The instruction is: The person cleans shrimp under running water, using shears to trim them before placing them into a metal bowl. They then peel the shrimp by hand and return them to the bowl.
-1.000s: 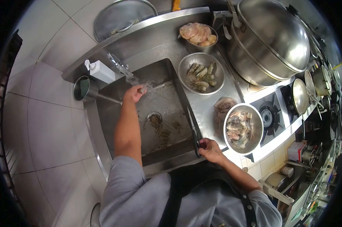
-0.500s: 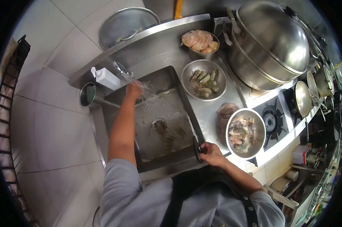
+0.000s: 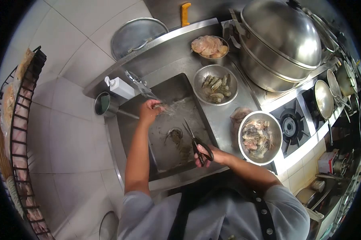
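My left hand (image 3: pixel 149 112) is closed around a shrimp (image 3: pixel 163 107), just under the running tap (image 3: pixel 134 79) over the sink (image 3: pixel 184 84). The shrimp is partly hidden by fingers and splashing water. In my right hand (image 3: pixel 210 156) is a pair of black-handled scissors (image 3: pixel 195 139), blades parted slightly and pointing up toward the middle of the sink. Another shrimp (image 3: pixel 174 136) with long feelers lies near the drain. Right of the sink stands a steel bowl (image 3: pixel 215 67) holding several shrimp (image 3: pixel 217 86).
A white-rimmed bowl (image 3: pixel 241 136) of shrimp trimmings (image 3: pixel 258 138) stands near my right forearm. Behind are a bowl of pinkish pieces (image 3: pixel 210 47) and a large steamer pot (image 3: pixel 264 66). A soap bottle (image 3: pixel 122 88) and steel cup (image 3: pixel 105 105) flank the sink's left; a gas burner (image 3: pixel 290 125) is right.
My left hand has come down and right from the tap, the shrimp now showing in it. My right hand has brought the scissors from the sink's right edge to over the sink.
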Tool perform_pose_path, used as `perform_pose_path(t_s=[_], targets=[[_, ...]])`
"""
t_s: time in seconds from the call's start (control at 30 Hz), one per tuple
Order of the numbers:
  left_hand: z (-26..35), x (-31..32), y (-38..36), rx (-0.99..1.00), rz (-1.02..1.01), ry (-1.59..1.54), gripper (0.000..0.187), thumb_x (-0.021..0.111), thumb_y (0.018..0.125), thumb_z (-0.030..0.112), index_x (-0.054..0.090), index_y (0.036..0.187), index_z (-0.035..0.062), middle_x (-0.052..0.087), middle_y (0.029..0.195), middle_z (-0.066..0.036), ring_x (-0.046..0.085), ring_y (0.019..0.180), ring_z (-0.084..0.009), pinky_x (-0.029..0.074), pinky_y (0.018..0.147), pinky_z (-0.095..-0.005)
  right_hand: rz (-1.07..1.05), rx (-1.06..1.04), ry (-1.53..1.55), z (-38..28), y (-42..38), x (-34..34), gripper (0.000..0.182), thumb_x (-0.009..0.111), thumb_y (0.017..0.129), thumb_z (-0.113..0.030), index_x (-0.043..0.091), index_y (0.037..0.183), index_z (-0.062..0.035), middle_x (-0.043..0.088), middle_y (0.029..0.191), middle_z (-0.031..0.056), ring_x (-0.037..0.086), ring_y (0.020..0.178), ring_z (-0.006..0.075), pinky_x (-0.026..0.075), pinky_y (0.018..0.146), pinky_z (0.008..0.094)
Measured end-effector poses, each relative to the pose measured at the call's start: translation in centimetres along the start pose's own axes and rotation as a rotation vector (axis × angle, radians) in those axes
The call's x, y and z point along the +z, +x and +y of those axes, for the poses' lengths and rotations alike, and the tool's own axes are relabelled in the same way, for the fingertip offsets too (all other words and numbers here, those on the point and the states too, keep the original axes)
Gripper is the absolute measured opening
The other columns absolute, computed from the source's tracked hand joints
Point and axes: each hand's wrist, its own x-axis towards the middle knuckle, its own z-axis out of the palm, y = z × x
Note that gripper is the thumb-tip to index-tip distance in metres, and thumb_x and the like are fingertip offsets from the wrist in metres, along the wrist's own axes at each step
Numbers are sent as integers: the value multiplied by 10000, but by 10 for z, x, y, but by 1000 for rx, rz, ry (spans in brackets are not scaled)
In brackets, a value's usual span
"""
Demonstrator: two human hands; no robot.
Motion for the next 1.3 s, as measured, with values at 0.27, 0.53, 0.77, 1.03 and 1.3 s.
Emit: perform_pose_path(t_s=[0.27,0.53,0.77,1.03,1.3], targets=[[36,12,-84,59,-274,-261,246,738,698,-74,631,909,-7,605,820,-10,516,714,-65,443,653,-216,-113,26,-15,-13,14,0,910,360,721,-868,533,998,-19,605,787,95,638,775,201,494,634,339],[39,9,-113,4,-328,-153,259,733,692,-83,623,910,0,628,888,-40,547,794,-89,449,697,-237,-122,17,98,-1,8,0,640,569,778,-675,543,837,-38,569,644,85,612,545,205,475,481,325],[36,9,-120,-54,-356,-118,250,696,699,-131,597,882,7,634,973,-72,589,887,-133,482,818,-286,-3,-38,-42,1,-8,9,415,622,849,-437,517,691,-68,548,554,58,574,473,156,401,426,247],[26,10,-123,-72,-120,-307,279,726,717,-65,600,961,-10,624,892,-42,584,807,-91,468,697,-225,-155,-13,59,13,-11,-12,711,429,797,-750,542,850,-51,621,679,87,618,607,185,422,493,281],[47,37,-128,-101,281,-143,284,763,715,-4,584,935,-20,606,796,-30,545,692,-77,460,608,-228,-380,0,50,16,-10,11,994,202,731,-889,521,1084,-16,655,897,134,627,858,230,454,662,338]])
